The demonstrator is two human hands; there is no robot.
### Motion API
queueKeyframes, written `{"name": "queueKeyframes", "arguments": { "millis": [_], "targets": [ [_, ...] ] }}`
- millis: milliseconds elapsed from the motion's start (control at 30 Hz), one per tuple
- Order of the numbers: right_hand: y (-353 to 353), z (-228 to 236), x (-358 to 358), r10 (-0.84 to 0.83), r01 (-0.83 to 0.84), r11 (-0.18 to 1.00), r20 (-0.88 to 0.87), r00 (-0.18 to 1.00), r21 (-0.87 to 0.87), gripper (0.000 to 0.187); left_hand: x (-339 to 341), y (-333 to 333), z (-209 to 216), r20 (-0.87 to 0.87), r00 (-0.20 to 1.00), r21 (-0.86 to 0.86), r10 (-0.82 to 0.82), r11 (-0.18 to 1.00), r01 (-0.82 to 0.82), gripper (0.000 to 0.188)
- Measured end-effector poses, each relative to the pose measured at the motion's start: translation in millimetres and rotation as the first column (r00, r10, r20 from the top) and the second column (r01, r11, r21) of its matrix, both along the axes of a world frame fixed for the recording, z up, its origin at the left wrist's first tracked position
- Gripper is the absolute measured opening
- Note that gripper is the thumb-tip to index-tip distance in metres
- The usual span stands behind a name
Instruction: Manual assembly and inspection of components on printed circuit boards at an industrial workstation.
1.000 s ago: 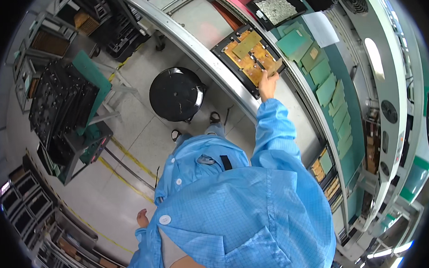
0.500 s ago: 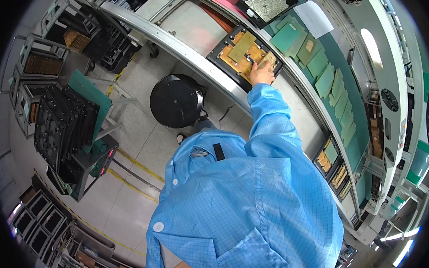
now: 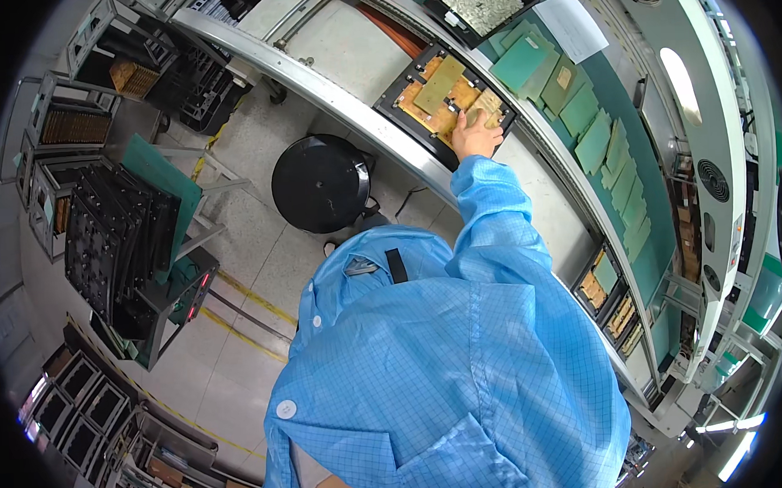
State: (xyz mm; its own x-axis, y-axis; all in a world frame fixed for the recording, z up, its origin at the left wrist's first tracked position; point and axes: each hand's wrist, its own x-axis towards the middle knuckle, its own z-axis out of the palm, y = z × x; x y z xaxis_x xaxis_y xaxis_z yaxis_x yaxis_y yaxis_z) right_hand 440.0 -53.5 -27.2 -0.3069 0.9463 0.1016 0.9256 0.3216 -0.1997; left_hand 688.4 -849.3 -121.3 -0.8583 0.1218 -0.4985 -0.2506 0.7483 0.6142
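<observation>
In a blue gridded sleeve, my right hand [image 3: 478, 137] reaches forward to a black-framed fixture tray [image 3: 439, 146] on the conveyor line. Its thumb and fingers are closed around the near end of a small pale yellowish board [image 3: 487, 103], at the tray's right side. That board lies against the orange-brown bed of the tray; whether it sits flat is hard to tell. Beside it to the left, a larger olive-tan board [image 3: 440, 84] lies in the same tray, with small black clips around it. My left hand is out of sight.
Green boards [image 3: 594, 143] lie in overlapping rows on the far ledge, next to a white paper sheet [image 3: 571, 28]. A black bin of small pale parts [image 3: 483, 9] stands beyond. More loaded trays [image 3: 598, 280] sit further right. A black round stool [image 3: 322, 182] and a rack of black trays [image 3: 116, 238] stand left.
My right hand stays at the small board with only a slight shift of its fingers. The whole view has moved a little. The tray and olive-tan board keep their places.
</observation>
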Motion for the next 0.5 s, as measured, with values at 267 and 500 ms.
{"name": "queueKeyframes", "arguments": {
  "millis": [267,500],
  "targets": [
    [0,26,18,0.274,-0.277,0.956,0.049,0.960,0.091,0.052,-11,13,-20,-0.078,0.973,-0.027,-0.215,0.977,0.214,0.023],
    [10,22,18,0.522,-0.523,0.823,0.067,0.850,0.223,0.036,2,29,-50,-0.132,0.924,-0.063,-0.358,0.934,0.352,0.023]
  ]
}}
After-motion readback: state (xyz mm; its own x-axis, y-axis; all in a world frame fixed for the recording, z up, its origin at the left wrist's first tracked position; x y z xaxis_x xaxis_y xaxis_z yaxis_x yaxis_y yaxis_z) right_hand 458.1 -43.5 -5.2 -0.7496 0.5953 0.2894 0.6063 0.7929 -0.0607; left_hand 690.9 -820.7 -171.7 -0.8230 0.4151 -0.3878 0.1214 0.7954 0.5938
